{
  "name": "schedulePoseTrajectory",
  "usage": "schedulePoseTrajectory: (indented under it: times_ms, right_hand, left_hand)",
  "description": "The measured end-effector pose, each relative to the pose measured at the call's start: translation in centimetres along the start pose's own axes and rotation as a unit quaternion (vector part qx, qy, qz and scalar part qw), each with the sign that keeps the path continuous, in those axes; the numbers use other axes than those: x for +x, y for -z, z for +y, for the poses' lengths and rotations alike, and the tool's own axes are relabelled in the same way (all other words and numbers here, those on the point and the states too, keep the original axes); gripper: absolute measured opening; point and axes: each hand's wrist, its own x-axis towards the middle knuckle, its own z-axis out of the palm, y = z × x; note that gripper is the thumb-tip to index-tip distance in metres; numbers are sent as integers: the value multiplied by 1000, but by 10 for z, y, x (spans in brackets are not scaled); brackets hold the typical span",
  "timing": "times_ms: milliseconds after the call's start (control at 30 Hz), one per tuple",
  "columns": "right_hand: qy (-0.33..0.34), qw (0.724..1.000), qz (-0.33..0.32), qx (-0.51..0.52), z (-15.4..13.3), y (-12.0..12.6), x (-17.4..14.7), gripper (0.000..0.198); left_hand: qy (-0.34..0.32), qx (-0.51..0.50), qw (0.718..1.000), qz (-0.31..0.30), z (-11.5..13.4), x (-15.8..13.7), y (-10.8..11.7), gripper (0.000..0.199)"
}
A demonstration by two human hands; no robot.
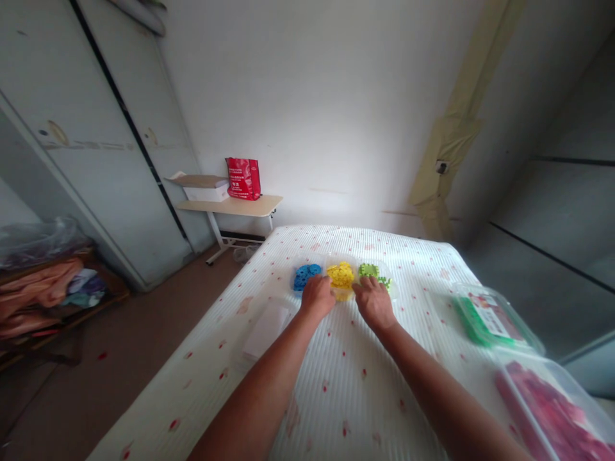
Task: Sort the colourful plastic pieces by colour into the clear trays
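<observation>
Reaching across red-dotted cloth (346, 397), left hand (318, 294) and right hand (372, 301) flank yellow pieces (342, 274).
Both curled, any pinch unclear; red bag (244, 179) on side table (257, 206) near wall (327, 115).

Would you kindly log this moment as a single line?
left hand: by blue pieces | right hand: by green pieces | middle: yellow pieces | surface: patterned cloth | grip: unclear

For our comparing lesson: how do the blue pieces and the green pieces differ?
The blue pieces are strong blue, the green pieces lime. The blue pieces lie by the left hand, the green pieces by the right hand. Both flank the yellow pieces.
</observation>
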Motion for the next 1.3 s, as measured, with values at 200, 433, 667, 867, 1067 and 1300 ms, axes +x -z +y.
schedulePoseTrajectory:
  times_ms: [200, 433, 667, 867, 1067, 1300]
  right_hand:
    - [-13, 1000, 14, -7, 20, -1, -13, 26]
    - [-23, 999, 37, -25, 23, -9, -22, 34]
    - [-29, 999, 36, -21, 20, -4, -23, 30]
    - [-33, 999, 20, -18, 19, -3, -22, 29]
    - [-34, 999, 23, -18, 19, -2, -22, 29]
    - [-32, 999, 34, -11, 19, -2, -25, 33]
  left_hand:
    - [-17, -20, 1000, 6, 21, -7, -10, 28]
    - [-19, 34, 999, 34, 16, -21, -3, 56]
    - [-17, 76, 996, 39, 2, -29, 2, 22]
    - [-71, 56, 994, 65, -2, -53, 3, 21]
    - [-131, -6, 986, 105, 0, -103, -2, 21]
    - [-184, -46, 976, 110, 7, -166, -7, 25]
